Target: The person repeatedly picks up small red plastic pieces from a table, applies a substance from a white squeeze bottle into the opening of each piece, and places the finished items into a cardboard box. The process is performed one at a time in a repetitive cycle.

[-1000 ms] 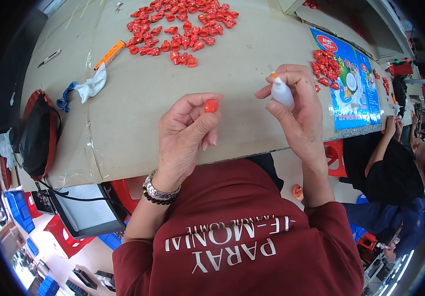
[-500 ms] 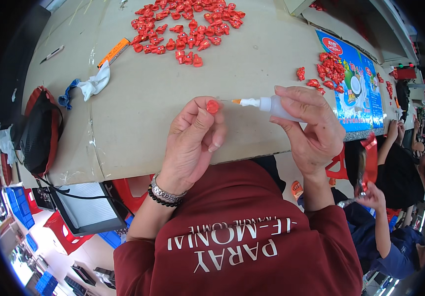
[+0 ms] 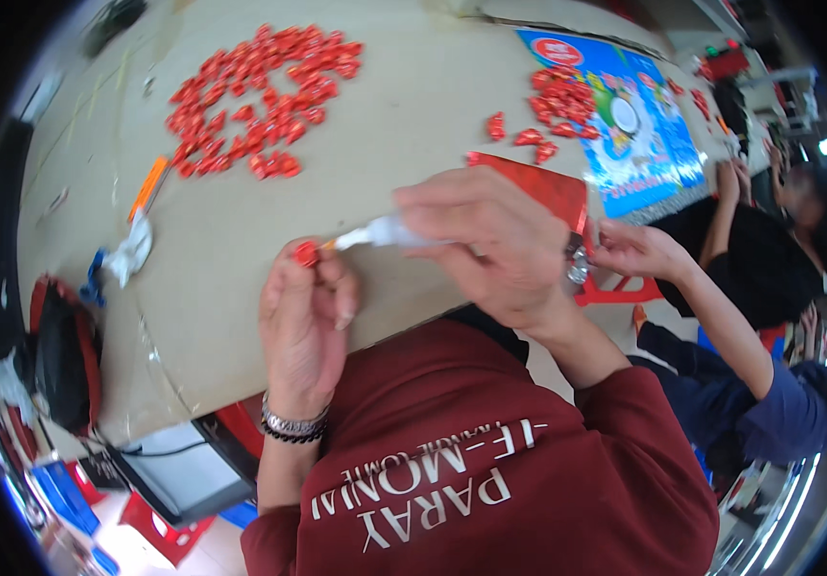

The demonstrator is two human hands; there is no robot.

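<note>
Two hands meet just below the middle of the frame, over the near edge of the desk. The left hand is closed, thumb and fingertips pinching a small red piece held up at its top. The right hand is curled around a small white glue bottle, gripping its body so that only the front part shows; its orange nozzle points left and sits just beside the red piece, touching it or nearly so. A beaded and metal bracelet circles the left wrist, and dark red sleeves fill the lower centre.

Behind the right hand a flat red card lies on the desk. Further out, a large scatter of red pieces covers the upper left of the desk, and a smaller heap sits at the upper right, partly on a blue printed sheet. At the left, an orange-handled tool lies beside a crumpled white rag. A red and black bag hangs at the desk's left edge.

To the right, another person's hand reaches toward the card's corner, its arm in a blue sleeve.
</note>
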